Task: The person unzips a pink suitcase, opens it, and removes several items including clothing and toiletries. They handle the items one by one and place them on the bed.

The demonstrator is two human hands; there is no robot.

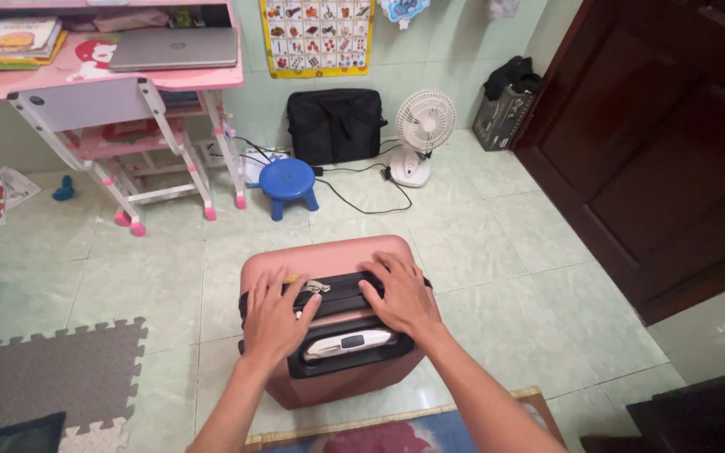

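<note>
The pink hard-shell suitcase (329,260) stood upright on the pale green tiled floor (480,252), just in front of the person, with its black zipped band and the silver-and-black retracted handle (347,342) turned upward. The shell appeared closed, though the zip pulls (315,288) were seen lying near the left hand, and whether the zip had been run fully round could not be told; by that judgement the closing was nearly or wholly done. The left hand (272,317) was laid flat on the top with its fingers spread apart, clamped on nothing, and the right hand (398,294) was pressed flat likewise, fingers splayed. Open floor was left on both sides of the case and behind it. A blue stool (288,183) and a trailing black cable (362,197) were set beyond it, near but apart, with a white fan (421,134) and a black bag (336,126) against the wall. A pink bench (127,80) with a laptop stood far left, a grey foam mat (44,369) near left, and a dark wooden door (656,143) closed off the right.
</note>
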